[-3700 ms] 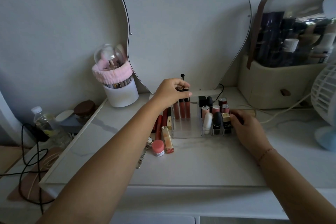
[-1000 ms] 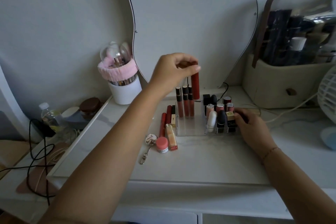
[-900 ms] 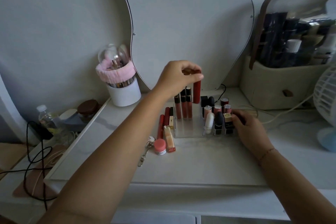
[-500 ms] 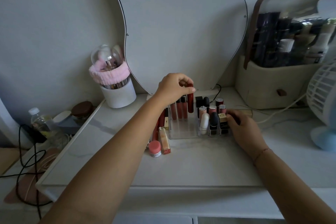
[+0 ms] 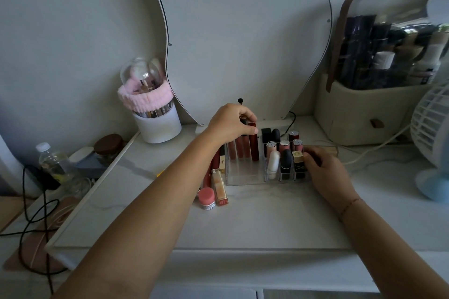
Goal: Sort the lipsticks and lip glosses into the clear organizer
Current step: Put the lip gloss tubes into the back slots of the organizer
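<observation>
The clear organizer (image 5: 243,178) stands on the white vanity top. Its left bay holds upright lip gloss tubes (image 5: 239,147); its right cells hold several lipsticks (image 5: 285,160). My left hand (image 5: 230,122) pinches the top of a dark red lip gloss tube (image 5: 254,144), which stands upright in the left bay beside the other tubes. My right hand (image 5: 325,172) grips the organizer's right side. Loose items lie left of the organizer: a gold-capped gloss (image 5: 220,188), a small pink-lidded jar (image 5: 206,198) and red tubes (image 5: 215,161) partly hidden by my left arm.
A white brush holder with a pink band (image 5: 150,107) stands at the back left, a mirror (image 5: 243,31) behind the organizer. A beige cosmetics case (image 5: 379,94) and a white fan (image 5: 435,138) are on the right. Cables and a bottle (image 5: 51,162) sit on the lower left surface.
My left hand has lowered the dark red gloss tube from above the organizer down into the left bay. My right hand has stayed on the organizer's right side.
</observation>
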Available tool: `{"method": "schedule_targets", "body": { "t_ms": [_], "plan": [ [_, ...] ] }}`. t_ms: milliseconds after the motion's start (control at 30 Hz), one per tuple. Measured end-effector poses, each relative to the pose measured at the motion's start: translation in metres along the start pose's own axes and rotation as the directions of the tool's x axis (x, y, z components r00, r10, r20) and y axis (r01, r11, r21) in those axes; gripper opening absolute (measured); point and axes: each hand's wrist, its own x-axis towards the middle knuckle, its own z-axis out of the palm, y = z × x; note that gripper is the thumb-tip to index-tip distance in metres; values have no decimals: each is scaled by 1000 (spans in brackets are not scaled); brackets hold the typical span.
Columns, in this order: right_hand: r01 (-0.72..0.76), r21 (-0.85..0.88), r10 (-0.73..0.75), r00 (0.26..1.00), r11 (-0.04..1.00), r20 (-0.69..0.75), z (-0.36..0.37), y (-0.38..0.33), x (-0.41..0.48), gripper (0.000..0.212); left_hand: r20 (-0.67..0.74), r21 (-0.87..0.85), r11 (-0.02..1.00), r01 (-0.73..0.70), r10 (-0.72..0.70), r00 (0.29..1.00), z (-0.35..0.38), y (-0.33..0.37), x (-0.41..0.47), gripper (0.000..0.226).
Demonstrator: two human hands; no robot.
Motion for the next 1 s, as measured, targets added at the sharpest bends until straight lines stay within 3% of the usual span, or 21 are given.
{"method": "schedule_targets", "body": {
  "t_ms": [467,733,867,1000],
  "plan": [
    [12,-6,-12,1000,1000,-19,0,-2,-1,23,0,44,998,-45,45,999,-3,2,0,28],
    [28,6,-28,999,1000,-26,0,-2,-1,22,-218,-168,985,-46,8,976,-29,-11,-12,34],
    [31,10,-30,999,999,-19,0,-2,-2,22,-372,-144,981,132,-177,911,-40,-54,-33,23],
    [31,24,-31,1000,999,-5,0,-2,-2,23,-118,41,919,392,-385,915,-26,-87,-51,23]
  ]
}}
